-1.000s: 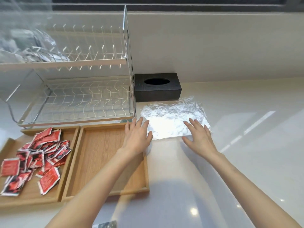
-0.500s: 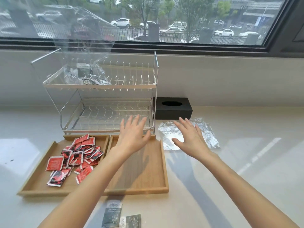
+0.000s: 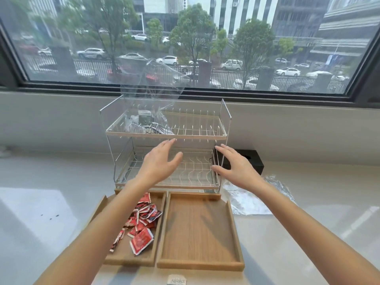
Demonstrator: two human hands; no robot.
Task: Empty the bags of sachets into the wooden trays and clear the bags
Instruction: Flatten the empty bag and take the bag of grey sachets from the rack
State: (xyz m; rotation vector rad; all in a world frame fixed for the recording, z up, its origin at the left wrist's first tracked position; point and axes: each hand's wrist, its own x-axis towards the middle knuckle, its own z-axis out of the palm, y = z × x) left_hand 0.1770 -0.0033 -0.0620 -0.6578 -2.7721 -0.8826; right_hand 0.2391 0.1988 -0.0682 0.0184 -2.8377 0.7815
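Note:
Two wooden trays lie side by side on the counter. The left tray (image 3: 131, 259) holds several red sachets (image 3: 144, 221); the right tray (image 3: 199, 266) holds nothing. A clear plastic bag (image 3: 148, 95) with dark sachets inside stands on the top shelf of the wire rack (image 3: 223, 124). A flattened empty bag (image 3: 246, 200) lies on the counter right of the trays. My left hand (image 3: 159, 163) and my right hand (image 3: 236, 167) hover open in front of the rack's lower shelf, holding nothing.
A black tissue box (image 3: 254, 163) sits behind the rack's right side. A loose sachet (image 3: 176, 281) lies at the counter's near edge. The window sill runs behind the rack.
Both hands left the flattened bag and rose up and left toward the rack. The view tilted upward, bringing the window into sight.

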